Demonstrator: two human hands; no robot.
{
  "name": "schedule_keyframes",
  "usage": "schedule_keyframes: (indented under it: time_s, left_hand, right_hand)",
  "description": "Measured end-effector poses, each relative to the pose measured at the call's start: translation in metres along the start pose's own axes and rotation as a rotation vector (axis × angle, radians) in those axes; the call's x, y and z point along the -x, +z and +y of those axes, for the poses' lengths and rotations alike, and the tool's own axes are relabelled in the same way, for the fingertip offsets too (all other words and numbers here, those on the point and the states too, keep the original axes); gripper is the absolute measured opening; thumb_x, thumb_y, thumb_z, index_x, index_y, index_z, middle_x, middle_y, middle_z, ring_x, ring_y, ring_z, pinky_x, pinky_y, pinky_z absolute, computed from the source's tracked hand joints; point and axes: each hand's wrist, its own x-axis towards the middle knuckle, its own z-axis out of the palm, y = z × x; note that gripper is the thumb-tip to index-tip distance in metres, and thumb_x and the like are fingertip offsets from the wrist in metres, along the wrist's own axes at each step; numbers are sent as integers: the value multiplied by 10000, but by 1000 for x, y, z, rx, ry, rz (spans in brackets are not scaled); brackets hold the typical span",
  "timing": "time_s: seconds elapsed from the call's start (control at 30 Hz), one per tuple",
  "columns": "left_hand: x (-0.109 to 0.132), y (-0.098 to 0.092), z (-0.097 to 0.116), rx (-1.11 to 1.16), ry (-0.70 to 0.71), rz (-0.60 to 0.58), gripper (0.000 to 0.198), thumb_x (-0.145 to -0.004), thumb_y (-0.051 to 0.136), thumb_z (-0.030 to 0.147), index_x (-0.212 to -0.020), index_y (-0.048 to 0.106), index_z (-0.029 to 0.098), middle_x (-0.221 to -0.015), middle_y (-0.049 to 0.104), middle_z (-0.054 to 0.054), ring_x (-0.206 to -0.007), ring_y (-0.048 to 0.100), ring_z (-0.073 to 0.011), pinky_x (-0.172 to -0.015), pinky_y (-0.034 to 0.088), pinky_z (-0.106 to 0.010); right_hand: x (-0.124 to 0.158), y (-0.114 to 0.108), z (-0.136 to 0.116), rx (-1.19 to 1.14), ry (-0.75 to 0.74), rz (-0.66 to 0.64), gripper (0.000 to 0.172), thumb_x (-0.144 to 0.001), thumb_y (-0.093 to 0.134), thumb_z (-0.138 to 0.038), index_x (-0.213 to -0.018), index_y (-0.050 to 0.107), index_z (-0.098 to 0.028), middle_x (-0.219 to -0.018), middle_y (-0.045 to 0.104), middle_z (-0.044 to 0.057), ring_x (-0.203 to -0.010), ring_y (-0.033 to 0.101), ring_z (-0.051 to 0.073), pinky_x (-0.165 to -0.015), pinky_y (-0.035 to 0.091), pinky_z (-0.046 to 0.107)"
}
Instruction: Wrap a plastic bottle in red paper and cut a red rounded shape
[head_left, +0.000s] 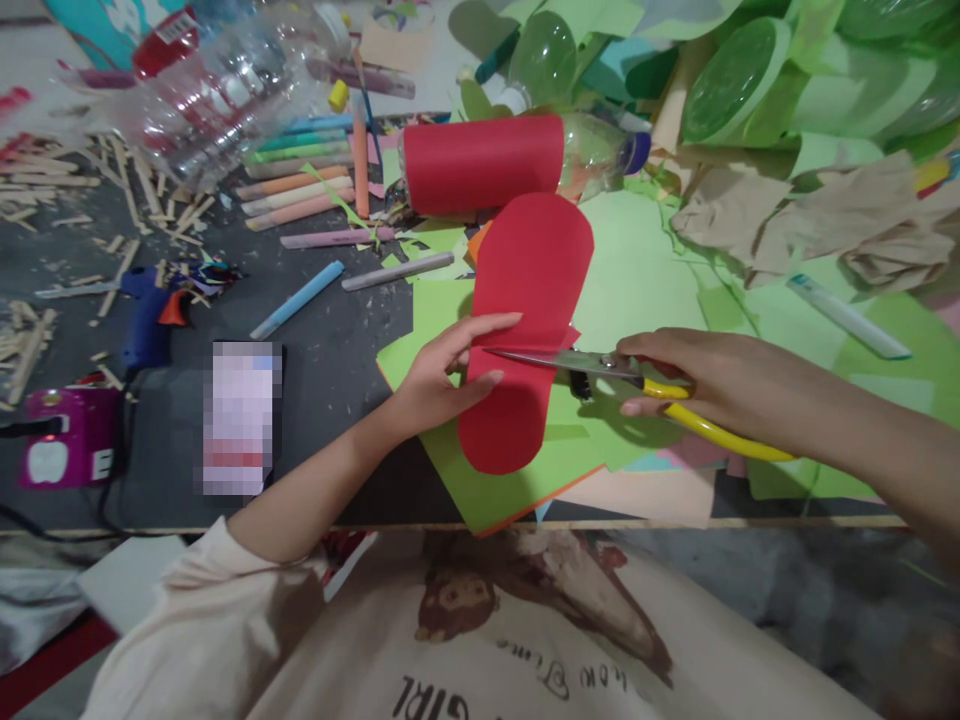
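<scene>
A red paper cut-out (531, 250) shaped like a shoe sole lies over green sheets (442, 310) near the table's front. My left hand (450, 372) grips its left edge, fingers on top of the paper. In my right hand (675, 375) are scissors (600, 362) with yellow handles, their blades reaching left across the narrow middle of the cut-out. The blade tips end close to my left fingers. Whether the lower blade passes beneath the paper is hard to make out. Just behind lies a plastic bottle (592, 155) wrapped in red paper (480, 165).
To the left are a phone (244, 415), a blue glue gun (146, 310), a purple box (71, 437) with cables, and scattered wooden sticks (135, 190). Several markers (300, 300) lie behind my left hand. Clear bottles (217, 100), green bottles (739, 80) and crumpled brown paper (750, 220) fill the back.
</scene>
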Motion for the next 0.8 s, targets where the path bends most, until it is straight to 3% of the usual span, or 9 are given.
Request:
schedule_keyframes:
  time_s: [0.17, 0.3, 0.47, 0.63, 0.8]
  left_hand:
    - [-1, 0, 2, 36, -24, -15, 479, -873, 595, 438, -1310, 534, 250, -1357, 574, -75, -1199, 586, -199, -823, 551, -211]
    - [-1, 0, 5, 8, -56, -25, 480, -871, 591, 433, -1303, 542, 230, -1355, 575, -88, -1198, 582, -207, -776, 546, -199]
    - [-1, 0, 6, -39, -78, -14, 478, -861, 597, 423, -1301, 548, 245, -1315, 603, -77, -1037, 637, -172, -629, 504, -164]
    - [-2, 0, 5, -14, -77, -17, 476, -857, 598, 418, -1294, 559, 233, -1314, 600, -79, -1111, 609, -190, -728, 523, -195]
    - [-1, 1, 3, -21, -79, -22, 495, -855, 595, 429, -1311, 549, 242, -1310, 601, -79, -1023, 633, -174, -693, 523, -195]
  right_hand:
    - [-3, 1, -5, -20, 67, -81, 398, -909, 432, -579, -1060, 586, -245, -840, 624, 76, -692, 606, 210, -568, 411, 303]
    - [-8, 0, -7, 0, 29, -104, 456, -868, 453, -629, -1063, 590, -240, -835, 629, 66, -642, 571, 200, -541, 372, 280]
    - [-10, -1, -7, -8, 22, -93, 448, -855, 466, -626, -1030, 603, -237, -790, 629, 48, -618, 566, 194, -533, 361, 265]
    - [-11, -3, -8, 21, 4, -108, 491, -860, 436, -653, -1024, 608, -223, -719, 609, 35, -549, 529, 179, -511, 336, 263]
    - [-10, -2, -7, 29, -25, -76, 681, -837, 271, -775, -1003, 615, -211, -658, 580, 35, -499, 491, 171, -492, 328, 267]
